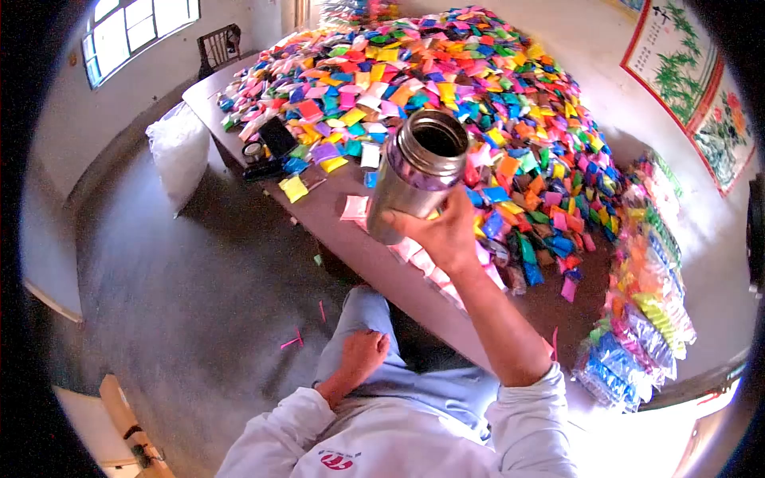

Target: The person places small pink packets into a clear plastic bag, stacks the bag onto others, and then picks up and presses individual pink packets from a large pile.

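A steel thermos flask [392, 193] with no lid on it is held up over the near edge of the table. My right hand [441, 233] is wrapped round its lower body, and the dark open mouth tilts towards me. On my thigh rests my left hand [364, 354], its fingers curled in a loose fist, with nothing seen in it. Behind the flask spreads a big heap of small coloured packets [494, 135]. Several pale pink packets [421, 256] lie along the table edge, partly hidden by my right hand and forearm.
The brown table [335, 239] stands in front of me. A black box-like object [276, 136] lies at its left edge. Bagged coloured packets [637, 319] are stacked at the right. A white sack [180, 151] stands on the floor, a chair [219, 49] at the back.
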A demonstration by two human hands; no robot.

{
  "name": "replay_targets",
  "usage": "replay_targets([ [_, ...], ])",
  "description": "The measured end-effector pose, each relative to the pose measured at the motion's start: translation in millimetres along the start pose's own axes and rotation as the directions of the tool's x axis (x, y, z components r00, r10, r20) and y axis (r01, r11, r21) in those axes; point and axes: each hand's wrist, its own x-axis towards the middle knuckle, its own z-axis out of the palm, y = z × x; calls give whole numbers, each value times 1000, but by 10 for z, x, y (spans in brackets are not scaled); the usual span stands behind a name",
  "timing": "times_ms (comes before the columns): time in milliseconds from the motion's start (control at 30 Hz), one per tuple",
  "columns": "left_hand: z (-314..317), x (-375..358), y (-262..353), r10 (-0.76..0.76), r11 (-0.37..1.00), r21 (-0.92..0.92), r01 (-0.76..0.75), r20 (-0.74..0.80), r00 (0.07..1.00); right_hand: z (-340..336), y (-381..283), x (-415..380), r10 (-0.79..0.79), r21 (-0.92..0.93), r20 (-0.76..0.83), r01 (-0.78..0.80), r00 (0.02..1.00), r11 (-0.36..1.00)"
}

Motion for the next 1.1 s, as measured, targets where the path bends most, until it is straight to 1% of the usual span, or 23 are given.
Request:
replay_targets([
  [67, -17, -22, 117, -13, 1000, -9, 13, 24, 1000, 171, 60, 56, 110, -41, -30, -111, 994, 993],
  [100, -84, 20, -21, -21, 1000, -11, 21, 26, 999, 473, 162, 162, 190, 37, -53, -188, 980, 982],
  [167, -136, 45, -10, -43, 996, -78, 48, 57, 997, 771, 272, 260, 231, 151, -26, -224, 973, 963],
  [200, -121, 49, -24, -44, 996, -79, 49, 59, 997, 921, 371, 300, 233, 151, -26, -226, 972, 962],
  [267, -86, 48, -58, -20, 998, -55, 21, 11, 1000, 1188, 548, 369, 200, 334, 15, -194, 980, 922],
  [300, -77, 30, -40, -22, 998, -58, 23, 17, 1000, 1270, 571, 365, 207, 332, 14, -200, 978, 922],
  [367, -88, 18, -42, -74, 991, -109, 81, 67, 995, 1438, 617, 380, 275, 203, -25, -264, 961, 943],
  [400, -103, 21, -48, -74, 990, -111, 81, 72, 995, 1511, 662, 380, 313, 195, -25, -302, 950, 933],
  [500, -91, 31, -77, -34, 991, -126, 37, 31, 999, 1673, 837, 370, 336, 134, -75, -325, 939, 936],
  [567, -34, 10, -111, -37, 986, -163, 32, -31, 999, 1805, 1019, 363, 335, 143, -83, -321, 939, 936],
  [633, -42, 17, -117, -34, 984, -173, 30, -17, 999, 1846, 990, 398, 296, -17, -88, -298, 951, 954],
  [700, -44, 20, -145, -19, 984, -178, 18, -1, 1000, 1858, 960, 450, 277, -22, -100, -281, 956, 960],
  [767, -21, 5, -164, -47, 981, -189, 50, 16, 999, 1850, 926, 512, 240, -91, -138, -254, 961, 963],
  [800, -34, 20, -162, -37, 981, -190, 41, 22, 999, 1818, 910, 543, 283, -94, -103, -293, 953, 951],
  [833, -61, 22, -164, -33, 980, -196, 37, 24, 999, 1795, 907, 547, 286, -93, -114, -297, 952, 951],
  [867, -88, 31, -165, -31, 979, -201, 35, 23, 999, 1769, 903, 546, 249, 86, -89, -242, 964, 967],
  [900, -112, 40, -165, -25, 979, -199, 30, 28, 999, 1738, 893, 535, 207, 263, -72, -181, 976, 948],
  [933, -133, 46, -161, -23, 981, -192, 24, 10, 1000, 1696, 872, 515, 162, 430, -64, -119, 985, 895],
  [967, -147, 52, -168, -20, 983, -184, 18, -8, 1000, 1590, 854, 421, 165, 430, -72, -119, 984, 895],
  [1000, -136, 38, -191, -13, 983, -184, 13, 0, 1000, 1386, 784, 237, 191, 196, -51, -178, 980, 964],
  [1033, -100, 3, -213, -68, 983, -169, 72, 34, 997, 1144, 700, 17, 226, -53, -39, -228, 973, 972],
  [1067, -61, -17, -212, -116, 979, -157, 126, 72, 991, 854, 602, -242, 66, -178, -31, -71, 997, 981],
  [1100, -60, -20, -212, -93, 979, -170, 109, 99, 991, 529, 490, -565, -84, -308, -6, 78, 996, 948],
])
